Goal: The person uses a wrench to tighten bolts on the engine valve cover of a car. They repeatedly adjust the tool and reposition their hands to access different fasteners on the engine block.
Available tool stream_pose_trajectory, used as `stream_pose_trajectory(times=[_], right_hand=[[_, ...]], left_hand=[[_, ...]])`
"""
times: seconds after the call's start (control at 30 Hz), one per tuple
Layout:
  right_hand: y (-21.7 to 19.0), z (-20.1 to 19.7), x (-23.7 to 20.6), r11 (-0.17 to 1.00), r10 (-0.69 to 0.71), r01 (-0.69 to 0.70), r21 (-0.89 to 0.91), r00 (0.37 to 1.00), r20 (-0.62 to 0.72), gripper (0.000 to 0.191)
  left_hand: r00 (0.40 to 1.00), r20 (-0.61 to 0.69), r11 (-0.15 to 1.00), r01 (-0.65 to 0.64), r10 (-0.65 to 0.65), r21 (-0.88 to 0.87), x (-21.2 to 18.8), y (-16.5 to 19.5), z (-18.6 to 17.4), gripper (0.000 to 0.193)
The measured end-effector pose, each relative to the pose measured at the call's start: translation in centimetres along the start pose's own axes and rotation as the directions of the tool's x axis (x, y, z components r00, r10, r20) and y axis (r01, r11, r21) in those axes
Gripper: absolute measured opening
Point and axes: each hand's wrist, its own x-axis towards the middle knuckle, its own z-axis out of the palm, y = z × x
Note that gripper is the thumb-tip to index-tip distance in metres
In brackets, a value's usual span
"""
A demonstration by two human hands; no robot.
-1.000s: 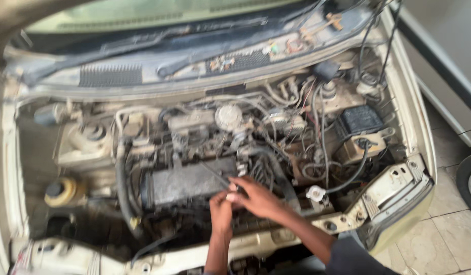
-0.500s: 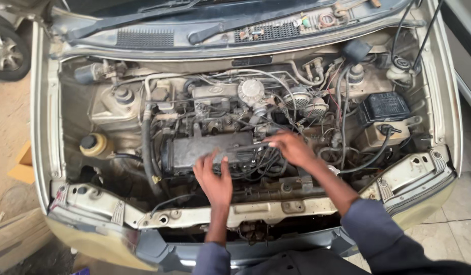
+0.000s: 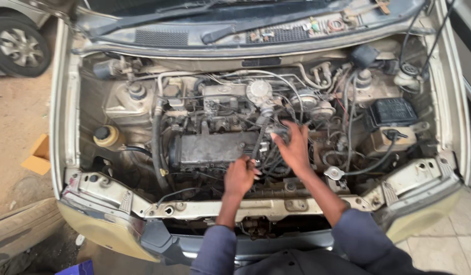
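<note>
Left hand [image 3: 240, 175] grips black cables [image 3: 268, 158]; right hand [image 3: 295, 148] spread above them.

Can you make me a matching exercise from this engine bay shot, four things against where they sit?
Things:
1. left hand
2. right hand
3. yellow-capped reservoir
4. black battery

Places:
A. far left of the bay
B. among the black cables and hoses right of the engine cover
C. far right of the bay
D. at the engine cover's front right corner

Pairs: 1-D, 2-B, 3-A, 4-C
</note>
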Motion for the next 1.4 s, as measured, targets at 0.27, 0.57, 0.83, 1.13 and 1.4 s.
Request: stream_pose_trajectory(times=[0.27, 0.57, 0.83, 1.13, 1.4], right_hand=[[-0.5, 2.7, -0.3, 0.993, 0.116, -0.108, -0.047, 0.846, 0.520, 0.071], [-0.4, 0.5, 2.6, 0.767, -0.207, 0.501, -0.401, 0.784, 0.585, 0.061], [0.5, 0.6, 3.6, 0.818, -0.205, 0.489, -0.302, 0.740, 0.641, 0.047], [1.6, -2.4, 3.2, 0.951, 0.037, 0.116, -0.285, 0.876, 0.481, 0.050], [0.4, -5.4, 3.1, 0.952, 0.076, 0.067, -0.298, 0.892, 0.445, 0.039]], left_hand=[[0.990, 0.134, 0.672, 0.071, 0.043, -0.737, -0.7, -0.8, 5.0, 0.023], [0.935, -0.354, 0.750, -0.212, -0.031, -0.626, -3.4, -4.5, 1.7, 0.022], [0.863, -0.430, 0.962, -0.264, 0.266, 0.066, -3.8, -2.5, -2.9, 0.040], [0.945, -0.306, 0.993, -0.113, 0.115, 0.025, -4.2, -2.9, -2.6, 0.033], [0.940, -0.341, 0.991, -0.054, 0.008, -0.125, -6.0, -6.9, -2.2, 0.031]])
